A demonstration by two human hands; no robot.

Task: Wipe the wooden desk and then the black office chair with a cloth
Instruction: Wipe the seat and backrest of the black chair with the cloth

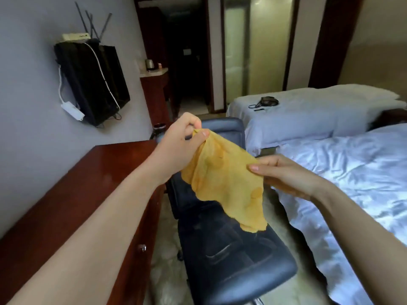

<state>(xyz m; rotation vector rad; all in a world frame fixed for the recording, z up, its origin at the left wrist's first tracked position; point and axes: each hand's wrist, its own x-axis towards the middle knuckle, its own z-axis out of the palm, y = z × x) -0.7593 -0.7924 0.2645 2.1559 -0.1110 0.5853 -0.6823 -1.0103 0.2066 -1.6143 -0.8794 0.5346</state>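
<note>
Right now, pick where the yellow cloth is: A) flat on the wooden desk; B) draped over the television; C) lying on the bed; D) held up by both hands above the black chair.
D: the left hand pinches one end of the yellow cloth, the right hand holds the other, with the black chair beneath.

chair (233, 256) between desk (72, 194), bed (343, 172)
</note>
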